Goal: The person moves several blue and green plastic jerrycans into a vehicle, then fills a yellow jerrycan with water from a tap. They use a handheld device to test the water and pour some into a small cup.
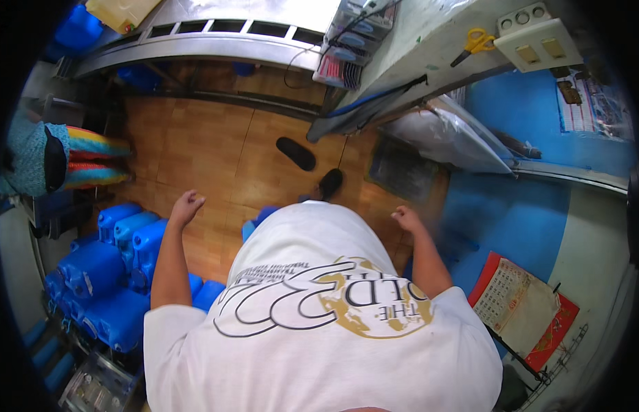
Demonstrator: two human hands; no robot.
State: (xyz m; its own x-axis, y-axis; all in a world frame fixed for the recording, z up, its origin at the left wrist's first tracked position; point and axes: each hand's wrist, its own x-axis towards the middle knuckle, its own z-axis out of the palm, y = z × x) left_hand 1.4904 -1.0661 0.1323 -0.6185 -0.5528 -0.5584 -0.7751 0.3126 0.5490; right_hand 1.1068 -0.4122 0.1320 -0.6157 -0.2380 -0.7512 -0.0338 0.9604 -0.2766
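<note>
The left hand [189, 208] is up in the air with nothing in it, its fingers bent loosely. The right hand [407, 218] is the same, loose and bare, out past the other side of the white T-shirt [312, 247]. The blue plastic jugs [93, 268] are close by the left arm, heaped together. They are bright and shiny, with fat, boxy bodies, round edges and handles on top of some. Near the right hand, a dark mat [404, 170] lies on the brown floor [196, 137]. Farther ahead is a black slipper [295, 153]. Off left, someone wears rainbow-striped pants [99, 158].
</note>
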